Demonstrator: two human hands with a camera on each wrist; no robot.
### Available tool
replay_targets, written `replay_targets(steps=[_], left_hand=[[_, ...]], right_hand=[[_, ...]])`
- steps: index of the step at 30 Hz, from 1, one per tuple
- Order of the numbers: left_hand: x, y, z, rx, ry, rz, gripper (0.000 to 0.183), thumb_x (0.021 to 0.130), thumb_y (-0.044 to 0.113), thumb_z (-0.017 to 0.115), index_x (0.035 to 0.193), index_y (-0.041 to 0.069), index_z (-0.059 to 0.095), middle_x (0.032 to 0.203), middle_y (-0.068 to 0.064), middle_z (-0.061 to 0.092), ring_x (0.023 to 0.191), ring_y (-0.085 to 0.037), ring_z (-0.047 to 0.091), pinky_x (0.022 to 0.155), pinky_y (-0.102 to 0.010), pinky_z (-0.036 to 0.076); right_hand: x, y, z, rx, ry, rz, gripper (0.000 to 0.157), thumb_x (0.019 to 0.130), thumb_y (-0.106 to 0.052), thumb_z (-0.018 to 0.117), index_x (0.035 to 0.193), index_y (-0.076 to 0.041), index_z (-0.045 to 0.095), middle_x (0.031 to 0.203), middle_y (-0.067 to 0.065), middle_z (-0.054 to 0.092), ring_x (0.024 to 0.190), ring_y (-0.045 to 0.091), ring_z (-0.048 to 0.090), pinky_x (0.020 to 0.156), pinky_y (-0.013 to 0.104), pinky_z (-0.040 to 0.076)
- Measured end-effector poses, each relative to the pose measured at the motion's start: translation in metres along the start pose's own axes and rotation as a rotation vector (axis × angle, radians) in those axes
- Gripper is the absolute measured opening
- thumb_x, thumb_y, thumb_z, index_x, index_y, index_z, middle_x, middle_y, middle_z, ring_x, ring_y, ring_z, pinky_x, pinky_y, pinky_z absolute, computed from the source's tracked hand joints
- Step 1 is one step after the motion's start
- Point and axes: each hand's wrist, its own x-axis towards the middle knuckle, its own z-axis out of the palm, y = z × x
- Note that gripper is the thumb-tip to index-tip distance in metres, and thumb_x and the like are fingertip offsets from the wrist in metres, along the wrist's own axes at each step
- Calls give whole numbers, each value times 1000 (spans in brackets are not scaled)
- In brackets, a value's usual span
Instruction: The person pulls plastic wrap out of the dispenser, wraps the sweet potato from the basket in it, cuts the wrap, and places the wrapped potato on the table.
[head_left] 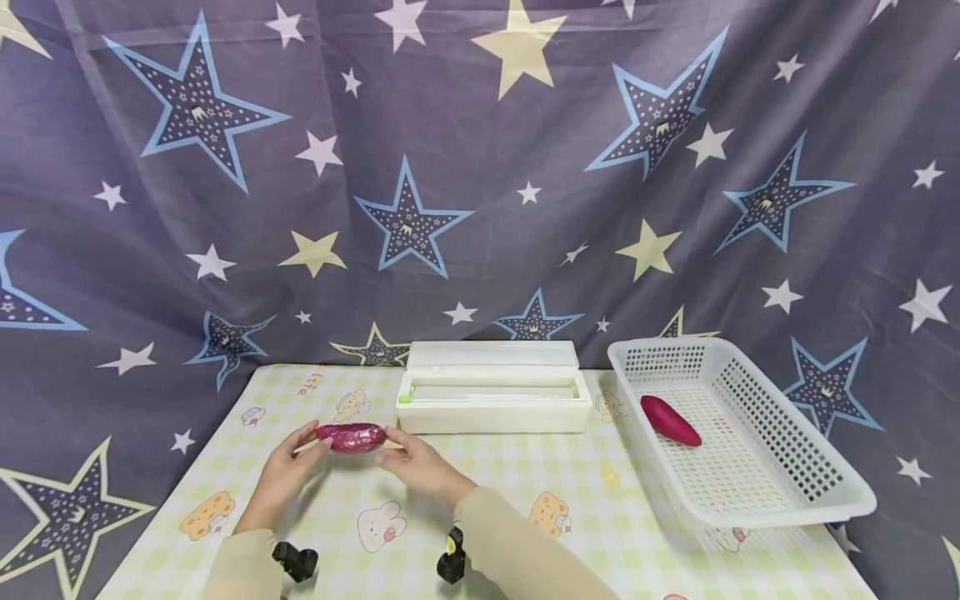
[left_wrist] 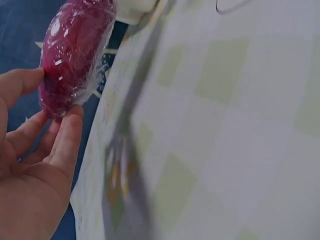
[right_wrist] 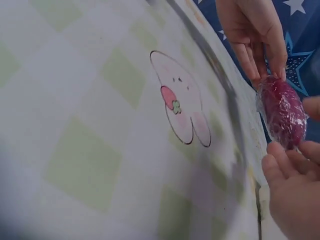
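Observation:
A purple sweet potato wrapped in shiny clear film is held up over the left part of the table. My left hand pinches one end between thumb and fingertips. At the other end the fingertips and thumb of my right hand grip it. Crinkled film bunches along its side in the left wrist view. Both hands show around the wrapped sweet potato in the right wrist view, and its shadow falls on the tablecloth below.
A white cling film box with its lid raised stands at the back middle. To the right, a white perforated basket holds an unwrapped purple sweet potato. A checked tablecloth covers the table, with a starry curtain behind.

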Motion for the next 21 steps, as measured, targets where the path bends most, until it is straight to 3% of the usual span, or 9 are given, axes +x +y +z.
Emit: replay_targets(steps=[4, 8, 21], left_hand=[[4, -6, -2, -29, -14, -36, 71, 103, 38, 57, 158, 4, 27, 155, -23, 34, 133, -34, 45, 103, -33, 47], [9, -13, -1, 6, -19, -72, 71, 104, 38, 55, 158, 3, 25, 156, -25, 31, 136, -38, 41, 109, -44, 41], [23, -25, 7, -29, -5, -149, 80, 102, 41, 56, 159, 2, 17, 157, -30, 25, 143, -44, 28, 112, -52, 35]], right_hand=[[0, 1, 3, -67, -73, 38, 70, 98, -38, 62, 158, -17, 32, 152, 8, 46, 136, 25, 46, 112, 45, 37], [2, 4, 7, -125, -105, 57, 73, 98, -41, 61, 159, -18, 29, 158, 6, 37, 143, 24, 36, 117, 45, 29], [10, 7, 15, -191, -80, 74, 73, 98, -39, 61, 159, -14, 29, 160, 5, 34, 146, 24, 31, 118, 44, 26]])
